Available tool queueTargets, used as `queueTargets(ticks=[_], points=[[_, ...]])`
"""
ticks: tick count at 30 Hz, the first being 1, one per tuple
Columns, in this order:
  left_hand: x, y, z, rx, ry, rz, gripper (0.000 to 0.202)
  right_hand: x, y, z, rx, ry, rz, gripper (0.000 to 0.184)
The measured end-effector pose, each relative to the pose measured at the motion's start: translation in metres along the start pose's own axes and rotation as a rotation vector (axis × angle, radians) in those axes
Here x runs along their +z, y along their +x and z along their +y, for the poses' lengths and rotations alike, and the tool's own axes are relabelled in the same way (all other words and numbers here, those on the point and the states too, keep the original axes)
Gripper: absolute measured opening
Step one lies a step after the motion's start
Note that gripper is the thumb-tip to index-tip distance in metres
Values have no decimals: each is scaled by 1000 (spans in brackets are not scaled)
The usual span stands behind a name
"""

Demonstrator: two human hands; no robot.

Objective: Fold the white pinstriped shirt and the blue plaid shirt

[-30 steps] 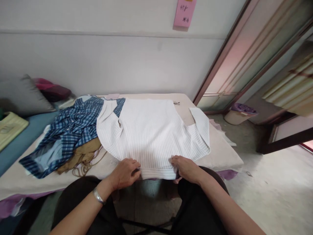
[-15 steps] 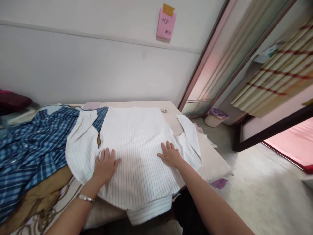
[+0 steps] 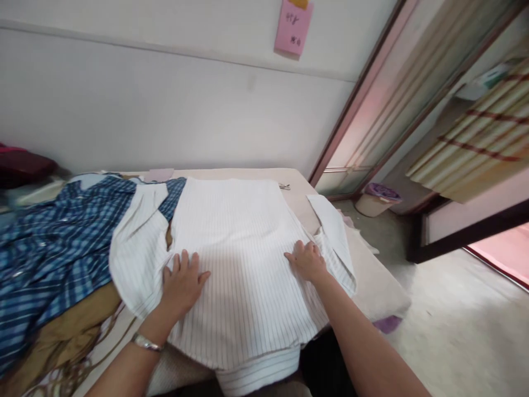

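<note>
Centrally on the beige padded table (image 3: 384,286) lies a white, thin-striped knit shirt (image 3: 239,231). Left hand (image 3: 184,284): fingers (image 3: 182,263) spread wide, palm pressed flat on the cloth beside its left sleeve, gripping nothing. Right hand (image 3: 308,263): fingers extended, closer together, resting flat at the right seam. A blue plaid shirt (image 3: 53,248) lies alongside.

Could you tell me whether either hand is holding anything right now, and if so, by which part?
Nothing is gripped: the left hand and right hand lie flat, palms down, on the white striped shirt.
</note>
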State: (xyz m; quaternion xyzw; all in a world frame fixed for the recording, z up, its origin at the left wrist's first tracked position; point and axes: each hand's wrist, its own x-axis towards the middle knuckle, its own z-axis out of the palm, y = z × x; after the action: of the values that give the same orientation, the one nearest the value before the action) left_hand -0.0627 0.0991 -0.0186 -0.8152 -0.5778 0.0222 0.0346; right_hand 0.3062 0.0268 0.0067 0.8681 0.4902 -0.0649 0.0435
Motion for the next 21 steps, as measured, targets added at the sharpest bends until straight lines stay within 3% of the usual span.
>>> queueTargets(ticks=[4, 7, 10, 13, 17, 21], points=[[-49, -8, -17, -46, -69, -135, 40, 4, 0, 0, -31, -73, 16, 49], [-78, -15, -51, -306, -43, -55, 35, 7, 3, -4, -111, -99, 67, 38], [-86, -22, -88, -517, -33, -14, 47, 11, -1, -13, -217, -95, 130, 27], [-80, -21, -111, -576, -109, -69, 53, 17, -13, -32, -319, -72, 199, 23], [-73, -9, -125, -663, -239, -104, 47, 16, -22, -84, -495, 43, 211, 25], [-74, 0, -131, -670, -349, -157, 27, -14, 4, -187, -593, 278, 118, 29]])
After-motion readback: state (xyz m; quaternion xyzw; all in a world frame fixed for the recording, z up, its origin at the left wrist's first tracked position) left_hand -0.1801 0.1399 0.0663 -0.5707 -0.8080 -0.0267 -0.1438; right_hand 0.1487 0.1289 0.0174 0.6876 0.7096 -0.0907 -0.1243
